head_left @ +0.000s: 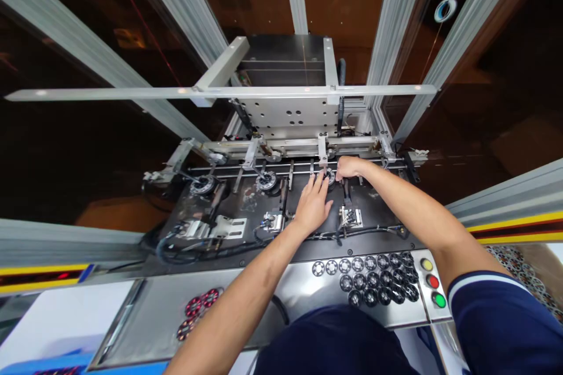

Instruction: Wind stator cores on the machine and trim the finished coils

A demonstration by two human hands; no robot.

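Observation:
My left hand (313,202) reaches forward with fingers stretched out, its fingertips at a slotted motor stator (331,176) on the third round seat of the machine. On the other side of that stator is my right hand (349,167), its fingers curled closed against the ring's right edge. What those fingers grip, if anything, is hidden. Two more stators, the middle one (266,181) and the left one (203,185), sit on their own seats to the left. A metal bracket (323,149) stands just above my left fingertips.
Several black stators (385,278) lie in rows on the steel ledge (303,287); red-wound stators (193,307) lie at its left. Push buttons (432,281) sit at right. Small clamps (350,217) and cables stand before the seats. A long bar (264,92) crosses above.

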